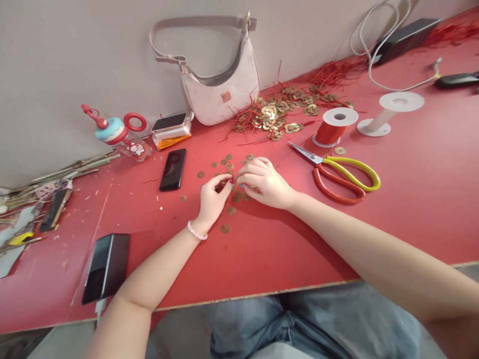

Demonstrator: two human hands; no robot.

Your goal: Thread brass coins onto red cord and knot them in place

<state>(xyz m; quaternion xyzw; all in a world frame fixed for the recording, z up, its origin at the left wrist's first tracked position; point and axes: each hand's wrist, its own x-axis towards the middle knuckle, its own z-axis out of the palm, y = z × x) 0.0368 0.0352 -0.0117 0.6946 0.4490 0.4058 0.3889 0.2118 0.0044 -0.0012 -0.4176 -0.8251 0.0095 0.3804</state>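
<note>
My left hand [211, 201] and my right hand [263, 181] meet fingertip to fingertip on the red table [262, 249]. Both pinch something small and red between them, too small to name. Loose brass coins [228, 219] lie scattered around and under the hands. A bead bracelet sits on my left wrist.
Yellow-and-red scissors [342, 175] lie right of my hands. Behind are a red thread spool [334, 126], an empty white spool [391, 112], a coin pile with red threads [279, 112], a pale handbag [220, 82], phones [173, 169] [106, 267] and a bottle [119, 134].
</note>
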